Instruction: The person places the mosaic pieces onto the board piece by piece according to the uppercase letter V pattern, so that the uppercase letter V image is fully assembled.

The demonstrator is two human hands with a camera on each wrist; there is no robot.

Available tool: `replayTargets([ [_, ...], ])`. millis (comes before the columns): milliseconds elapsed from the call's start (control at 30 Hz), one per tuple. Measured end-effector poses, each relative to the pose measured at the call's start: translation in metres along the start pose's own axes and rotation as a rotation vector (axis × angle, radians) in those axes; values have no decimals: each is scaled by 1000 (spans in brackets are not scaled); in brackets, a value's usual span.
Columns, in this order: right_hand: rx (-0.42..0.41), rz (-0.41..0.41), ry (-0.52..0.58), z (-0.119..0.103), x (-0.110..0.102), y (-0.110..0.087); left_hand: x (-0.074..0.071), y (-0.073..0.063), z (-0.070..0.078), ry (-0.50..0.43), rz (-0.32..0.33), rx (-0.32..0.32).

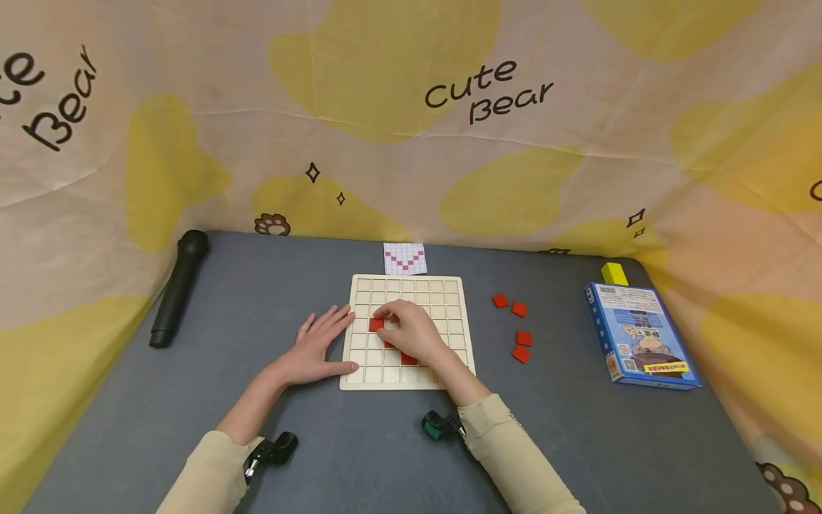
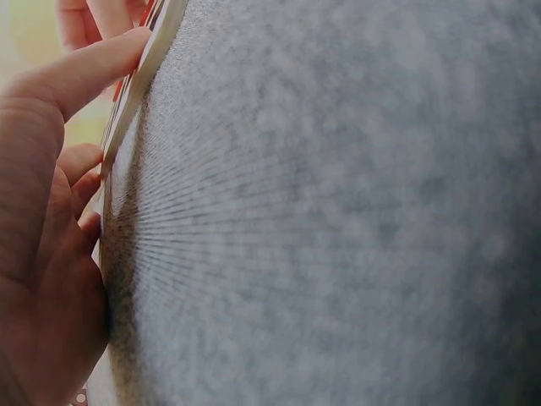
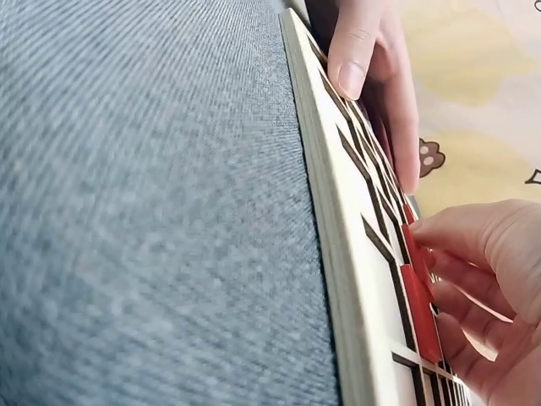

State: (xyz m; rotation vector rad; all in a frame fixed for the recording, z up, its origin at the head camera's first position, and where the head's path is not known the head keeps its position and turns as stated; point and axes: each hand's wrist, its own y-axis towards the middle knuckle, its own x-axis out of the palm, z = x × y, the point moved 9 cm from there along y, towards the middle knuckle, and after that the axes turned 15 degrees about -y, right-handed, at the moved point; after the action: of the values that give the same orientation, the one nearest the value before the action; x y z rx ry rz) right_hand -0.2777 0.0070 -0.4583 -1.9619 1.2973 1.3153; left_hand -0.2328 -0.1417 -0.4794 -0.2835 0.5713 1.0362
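Note:
A pale wooden grid board (image 1: 398, 387) lies flat on the table. My left hand (image 1: 315, 355) is spread, with its thumb and fingertips touching the board's left side. Over the grid, my right hand (image 1: 414, 332) pinches a red square tile (image 1: 376, 325) between thumb and index finger at a left-hand cell. Two more red tiles, a partly covered one (image 1: 388, 345) and a lower one (image 1: 409, 360), step down to the right on the board. In the right wrist view, a red tile (image 3: 421, 313) sits beside the curled fingers. My palm hides part of the grid.
Behind the board lies a card (image 1: 405, 258) with a pink V pattern. Several loose red tiles (image 1: 519, 309) are to the right. Farther right are a blue box (image 1: 642, 339) and a yellow block (image 1: 614, 274). A black cylinder (image 1: 180, 289) lies at the left.

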Motion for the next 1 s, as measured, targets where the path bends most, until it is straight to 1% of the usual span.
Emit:
replayTargets([
  [100,1,4,8,1,0,-1,0,0,-1,5,0,-2],
  [233,27,22,66,7,-5,-4,0,0,-1,11,6,7],
  [300,48,39,99,13,-10,-6,-1,0,-1,8,10,8],
  [500,116,132,180,39,-27,-14,-1,1,-4,17,7,-13],
  [567,140,144,193,47,-30,-17,-1,0,-4,20,6,-13],
  [700,155,123,188,54,-33,-20,-2,-1,-5,27,5,-13],
  [800,165,139,169,60,-39,-24,-1,0,-7,28,3,-17],
  [900,204,196,152,77,-52,-29,1,1,-6,25,1,-21],
  [1000,248,259,123,103,-67,-37,2,0,-4,21,1,-25],
])
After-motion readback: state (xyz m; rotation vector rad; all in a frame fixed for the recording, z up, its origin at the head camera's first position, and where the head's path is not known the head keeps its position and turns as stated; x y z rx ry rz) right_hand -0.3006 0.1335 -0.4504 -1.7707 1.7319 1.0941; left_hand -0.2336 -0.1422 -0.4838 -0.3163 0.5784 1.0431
